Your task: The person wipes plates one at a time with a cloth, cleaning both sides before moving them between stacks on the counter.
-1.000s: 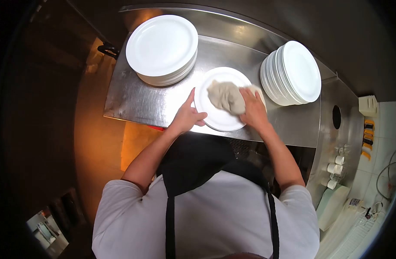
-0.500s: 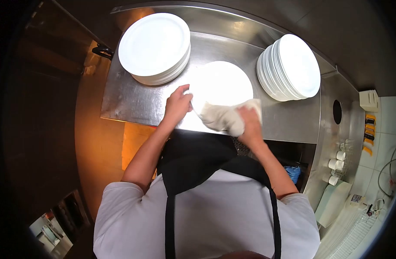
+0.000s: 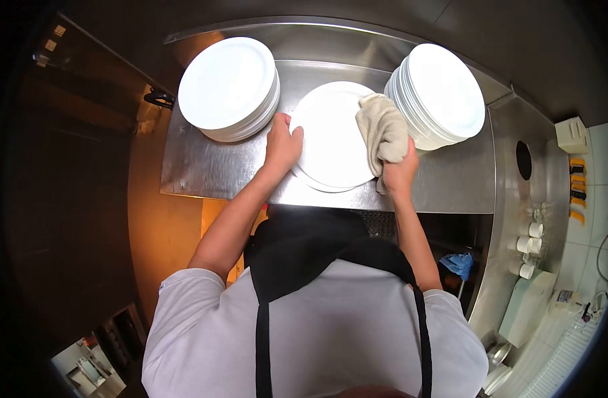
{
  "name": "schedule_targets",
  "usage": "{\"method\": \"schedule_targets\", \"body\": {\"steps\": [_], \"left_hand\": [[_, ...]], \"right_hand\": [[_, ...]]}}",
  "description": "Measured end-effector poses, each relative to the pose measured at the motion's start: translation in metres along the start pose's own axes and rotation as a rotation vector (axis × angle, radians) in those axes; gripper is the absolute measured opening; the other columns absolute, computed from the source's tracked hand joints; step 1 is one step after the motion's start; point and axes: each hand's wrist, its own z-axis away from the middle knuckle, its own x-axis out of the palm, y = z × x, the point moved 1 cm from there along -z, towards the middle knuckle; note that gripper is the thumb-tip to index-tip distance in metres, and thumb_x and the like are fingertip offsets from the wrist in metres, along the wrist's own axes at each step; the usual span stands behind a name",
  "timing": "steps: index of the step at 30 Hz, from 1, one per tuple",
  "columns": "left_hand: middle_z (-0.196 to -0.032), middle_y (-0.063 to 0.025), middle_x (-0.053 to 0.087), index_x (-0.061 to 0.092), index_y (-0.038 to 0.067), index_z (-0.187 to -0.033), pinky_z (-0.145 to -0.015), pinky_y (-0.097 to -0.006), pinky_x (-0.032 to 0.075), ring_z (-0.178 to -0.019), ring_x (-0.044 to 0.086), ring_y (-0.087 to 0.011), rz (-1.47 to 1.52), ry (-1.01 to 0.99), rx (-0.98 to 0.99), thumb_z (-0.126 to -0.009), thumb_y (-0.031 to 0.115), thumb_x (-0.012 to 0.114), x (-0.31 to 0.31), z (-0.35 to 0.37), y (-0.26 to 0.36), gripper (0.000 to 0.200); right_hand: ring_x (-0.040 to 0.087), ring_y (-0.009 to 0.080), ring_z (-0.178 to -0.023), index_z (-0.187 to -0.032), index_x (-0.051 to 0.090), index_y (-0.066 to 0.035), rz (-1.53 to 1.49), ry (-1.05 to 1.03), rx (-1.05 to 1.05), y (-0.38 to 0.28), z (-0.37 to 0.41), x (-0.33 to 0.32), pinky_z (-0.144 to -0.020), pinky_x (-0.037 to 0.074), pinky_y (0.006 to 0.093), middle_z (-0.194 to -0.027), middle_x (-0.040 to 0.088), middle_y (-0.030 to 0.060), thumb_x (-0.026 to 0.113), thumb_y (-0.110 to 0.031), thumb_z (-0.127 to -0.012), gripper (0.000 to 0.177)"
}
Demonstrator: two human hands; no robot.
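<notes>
We pinch plate [image 3: 330, 132] rim in left hand [image 3: 283, 146], bunched cloth [image 3: 383, 126] in right hand [image 3: 401, 171]; loose left grip could let plate slip, wide cloth swing could bump nearby stack [image 3: 444, 93].

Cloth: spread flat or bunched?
Bunched: the cloth shows thick folds, gathered at the right hand over the right edge of the middle plate.

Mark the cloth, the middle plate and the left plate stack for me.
Cloth [image 3: 383, 127]: head view, on its bunched middle.
Middle plate [image 3: 329, 136]: head view, on its white face.
Left plate stack [image 3: 228, 86]: head view, on its uppermost surface.
</notes>
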Motion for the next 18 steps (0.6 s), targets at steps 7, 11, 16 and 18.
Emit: {"method": "schedule_targets", "body": {"steps": [7,11,16,18], "left_hand": [[-0.102,-0.0282,0.064,0.057,-0.004,-0.109,-0.089,-0.0464,0.046,-0.098,0.062,-0.0401,0.288,0.195,0.121,-0.104,0.050,0.041,0.013,-0.010,0.030,0.057],[-0.099,-0.0269,0.064,0.057,-0.004,-0.106,-0.087,-0.0460,0.046,-0.095,0.062,-0.0382,0.502,-0.030,0.221,-0.104,0.050,0.041,0.033,-0.002,0.057,0.056],[-0.095,-0.0253,0.064,0.058,-0.003,-0.104,-0.084,-0.0454,0.046,-0.091,0.061,-0.0359,0.673,-0.138,0.156,-0.105,0.049,0.041,0.015,0.002,0.040,0.055],[-0.094,-0.0247,0.064,0.058,-0.003,-0.102,-0.083,-0.0452,0.046,-0.090,0.061,-0.0350,0.724,-0.139,0.110,-0.105,0.049,0.041,0.001,0.004,0.026,0.055]], "right_hand": [[0.055,0.0246,-0.124,-0.135,0.054,0.003,-0.238,-0.321,-0.287,-0.074,0.049,-0.012,-0.106,0.042,0.0382,-0.133,0.060,0.0132,0.073,-0.009,-0.086,0.054],[0.061,0.0282,-0.116,-0.128,0.058,0.002,-0.236,-0.435,0.009,-0.102,0.028,0.035,-0.099,0.049,0.0408,-0.129,0.062,0.0143,0.072,-0.014,-0.089,0.044],[0.049,0.0316,-0.129,-0.138,0.048,0.001,-0.240,-0.471,-0.283,-0.104,0.050,0.060,-0.110,0.037,0.0422,-0.138,0.051,0.0194,0.076,-0.019,-0.082,0.066],[0.036,0.0330,-0.145,-0.150,0.039,0.001,-0.365,-0.490,-0.457,-0.135,0.070,0.060,-0.119,0.028,0.0425,-0.157,0.036,0.0207,0.078,-0.023,-0.082,0.082]]}}
